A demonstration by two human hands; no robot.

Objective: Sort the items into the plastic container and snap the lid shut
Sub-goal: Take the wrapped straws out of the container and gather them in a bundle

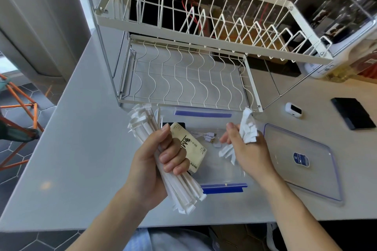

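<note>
The fingers (172,157) of the left hand (155,161) are curled tight around a thick bundle of paper-wrapped straws (184,186), which slants from upper left to lower right over the container's near-left corner. The right hand (247,150) pinches a smaller bunch of wrapped straws (247,126) between thumb and fingers, its other fingers half curled, above the container's right side.

Behind both hands a white two-tier dish rack (191,69) stands on the pale countertop (81,149). Just in front of it sits the clear plastic container (204,114), open, with blue latches on its far and near edges. Its clear lid (302,161) lies flat on the counter just to the right, apart from it. Inside the container lie a cream-coloured packet (192,145) with dark print, a coiled white cable (206,135), and a dark item mostly hidden behind the packet.
</note>
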